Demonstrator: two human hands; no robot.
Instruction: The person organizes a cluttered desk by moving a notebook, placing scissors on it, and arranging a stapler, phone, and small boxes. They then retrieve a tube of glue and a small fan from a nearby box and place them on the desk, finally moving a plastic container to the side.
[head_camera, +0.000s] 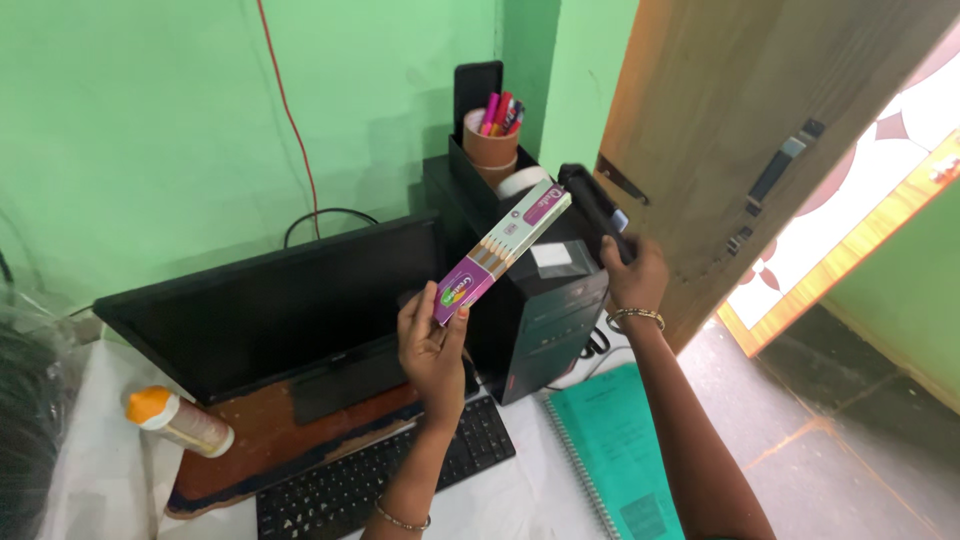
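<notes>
Green walls back a cluttered tabletop (520, 500) across the lower frame, where a black monitor (280, 310) and black computer tower (530, 300) stand. At centre frame the left hand (432, 345) lifts a long flat white-and-purple cardboard pencil box (503, 250), fingers (415, 310) curled around its lower end. Keeping that grip low and steady would stop the tilted box from swinging, I judge. Right of centre, the right hand (635, 275) is clenched around a black stapler-like tool (592, 205) above the tower.
</notes>
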